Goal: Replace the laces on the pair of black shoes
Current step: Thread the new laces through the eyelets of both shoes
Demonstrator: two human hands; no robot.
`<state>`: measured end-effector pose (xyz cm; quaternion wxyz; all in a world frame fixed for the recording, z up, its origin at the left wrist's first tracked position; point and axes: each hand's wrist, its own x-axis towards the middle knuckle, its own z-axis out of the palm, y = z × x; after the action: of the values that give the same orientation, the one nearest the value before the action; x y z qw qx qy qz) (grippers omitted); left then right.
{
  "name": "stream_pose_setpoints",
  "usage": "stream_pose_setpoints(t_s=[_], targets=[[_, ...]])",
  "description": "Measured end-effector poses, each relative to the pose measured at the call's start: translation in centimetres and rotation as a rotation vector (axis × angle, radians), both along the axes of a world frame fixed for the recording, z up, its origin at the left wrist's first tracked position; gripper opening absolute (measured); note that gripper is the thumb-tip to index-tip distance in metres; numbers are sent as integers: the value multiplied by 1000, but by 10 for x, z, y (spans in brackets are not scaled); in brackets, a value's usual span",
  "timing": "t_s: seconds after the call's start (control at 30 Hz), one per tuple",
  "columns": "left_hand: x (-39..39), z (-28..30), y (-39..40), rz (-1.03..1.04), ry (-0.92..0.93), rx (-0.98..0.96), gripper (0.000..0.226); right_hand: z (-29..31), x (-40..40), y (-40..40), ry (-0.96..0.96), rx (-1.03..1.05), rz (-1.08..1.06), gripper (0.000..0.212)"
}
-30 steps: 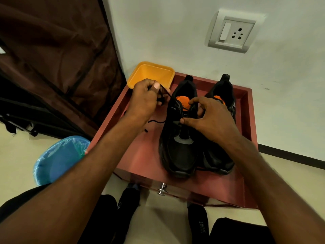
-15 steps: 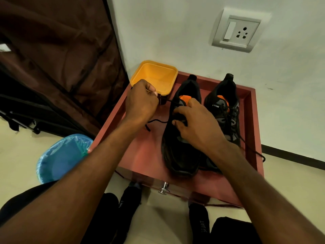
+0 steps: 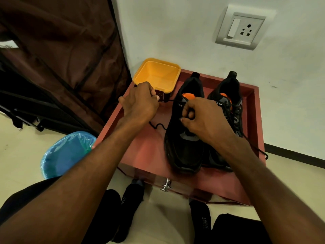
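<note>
step in hand: judged as lacing or unlacing the left-hand black fabric shoe [image 3: 182,138]; which of the two the picture does not settle.
shoes: the pair stands side by side on the reddish-brown wooden counter [image 3: 149,152], toes toward its front edge, heels toward the white wall. the right-hand black shoe [image 3: 228,103] carries a black lace crossed through its eyelets, one end trailing over the counter's right edge.
left grip: the left hand [image 3: 140,103] is curled closed near the counter's back left corner, pinching the thin black lace [image 3: 158,125]. the lace runs taut from that hand to the left-hand shoe's collar; a loose length lies on the counter below the hand.
right grip: the right hand [image 3: 202,118] sits over the left-hand shoe's tongue, fingers bent, thumb and forefinger nipped together at the eyelets; whether lace is between them cannot be told.
nearby: an orange square plastic tub [image 3: 158,76] stands at the back left corner, just behind the left hand.
next move calls for: a steady hold on the shoe's upper with the right hand while the left draws the lace through one eyelet without snagging.
</note>
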<state>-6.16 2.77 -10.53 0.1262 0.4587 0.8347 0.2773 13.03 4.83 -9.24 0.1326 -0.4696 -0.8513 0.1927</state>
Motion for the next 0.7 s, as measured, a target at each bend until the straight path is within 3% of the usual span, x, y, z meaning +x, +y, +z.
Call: stream_pose_setpoints(t_s=[0.1, 0.3, 0.4, 0.5, 0.57, 0.7], targets=[[2, 1, 0, -29, 20, -19, 20, 0, 2, -6, 70, -32, -5, 31], [12, 1, -3, -129, 81, 82, 21, 6, 6, -10, 120, 15, -52, 37], [17, 6, 0, -168, -26, 139, 14, 10, 11, -10, 101, 31, -103, 42], [20, 13, -1, -225, -109, 208, 8, 15, 17, -11, 155, -3, -204, 32], [26, 20, -3, -254, -189, 264, 8, 22, 22, -10, 333, -166, -305, 21], [36, 35, -5, -197, -434, 449, 14, 44, 40, -4, 1053, -629, -274, 24]])
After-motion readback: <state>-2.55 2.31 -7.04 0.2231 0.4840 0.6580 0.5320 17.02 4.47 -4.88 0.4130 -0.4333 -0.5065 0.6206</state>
